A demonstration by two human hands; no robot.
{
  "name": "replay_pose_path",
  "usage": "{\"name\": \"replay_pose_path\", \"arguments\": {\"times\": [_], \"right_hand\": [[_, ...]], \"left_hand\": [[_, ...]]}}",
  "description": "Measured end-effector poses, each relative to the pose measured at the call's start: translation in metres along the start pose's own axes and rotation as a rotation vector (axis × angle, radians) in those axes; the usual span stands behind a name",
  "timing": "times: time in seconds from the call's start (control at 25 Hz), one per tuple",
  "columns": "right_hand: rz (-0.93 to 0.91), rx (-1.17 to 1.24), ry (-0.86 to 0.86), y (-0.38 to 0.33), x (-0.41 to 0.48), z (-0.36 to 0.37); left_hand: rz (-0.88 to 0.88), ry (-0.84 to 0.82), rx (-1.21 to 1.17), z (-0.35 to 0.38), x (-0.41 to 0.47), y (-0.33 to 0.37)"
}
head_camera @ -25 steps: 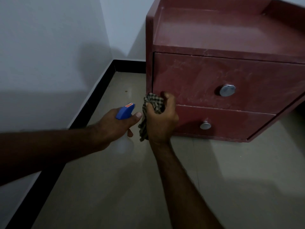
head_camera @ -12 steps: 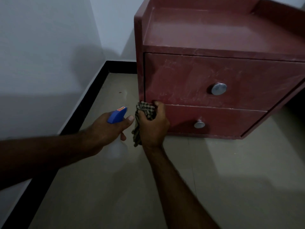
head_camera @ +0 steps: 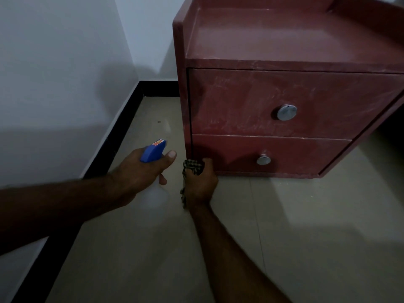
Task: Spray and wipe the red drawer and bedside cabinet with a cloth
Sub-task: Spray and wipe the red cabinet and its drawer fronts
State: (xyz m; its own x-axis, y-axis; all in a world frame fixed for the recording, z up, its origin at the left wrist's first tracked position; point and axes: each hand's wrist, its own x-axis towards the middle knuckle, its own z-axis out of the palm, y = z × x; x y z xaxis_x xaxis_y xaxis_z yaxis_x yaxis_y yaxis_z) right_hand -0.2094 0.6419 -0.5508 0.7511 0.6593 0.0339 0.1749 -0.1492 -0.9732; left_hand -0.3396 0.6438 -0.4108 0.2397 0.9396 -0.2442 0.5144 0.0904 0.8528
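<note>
Room: pale walls (head_camera: 54,62) are meeting in a corner to the left of the furniture, with a black skirting (head_camera: 109,145) running along their foot; the light is dim.
Floor: beige tiles (head_camera: 306,237) are carrying everything, their joints showing faintly.
Bedside cabinet (head_camera: 284,40): red, is standing on the tiles near the corner, its left side apart from the wall, with pale scuffs streaking its front.
Upper drawer (head_camera: 240,101): is sitting closed, the taller of the two.
Lower drawer (head_camera: 295,156): is sitting closed just above the floor.
Left hand (head_camera: 140,171): is gripping a spray bottle, thumb lying along the top, just left of the cabinet.
Right hand (head_camera: 201,182): is clutching the cloth and pressing it against the lower drawer's left bottom corner.
Spray bottle (head_camera: 153,149): blue head is pointing toward the cabinet; its translucent body is hanging below the fist.
Cloth (head_camera: 193,166): checked, is bunching at the fingertips and trailing down beside the wrist.
Knobs: one round metal knob (head_camera: 286,112) is sticking out of the upper drawer, a smaller one (head_camera: 263,159) out of the lower.
</note>
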Motion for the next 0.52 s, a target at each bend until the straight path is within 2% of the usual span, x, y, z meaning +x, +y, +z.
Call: {"name": "replay_pose_path", "arguments": {"times": [0.16, 0.52], "right_hand": [[0.159, 0.082, 0.059, 0.01, -0.002, 0.01], [0.228, 0.079, 0.056, 0.025, 0.01, 0.003]], "left_hand": [[0.005, -0.018, 0.001, 0.001, 0.001, 0.001], [-0.027, -0.042, 0.032, 0.014, -0.003, -0.002]]}}
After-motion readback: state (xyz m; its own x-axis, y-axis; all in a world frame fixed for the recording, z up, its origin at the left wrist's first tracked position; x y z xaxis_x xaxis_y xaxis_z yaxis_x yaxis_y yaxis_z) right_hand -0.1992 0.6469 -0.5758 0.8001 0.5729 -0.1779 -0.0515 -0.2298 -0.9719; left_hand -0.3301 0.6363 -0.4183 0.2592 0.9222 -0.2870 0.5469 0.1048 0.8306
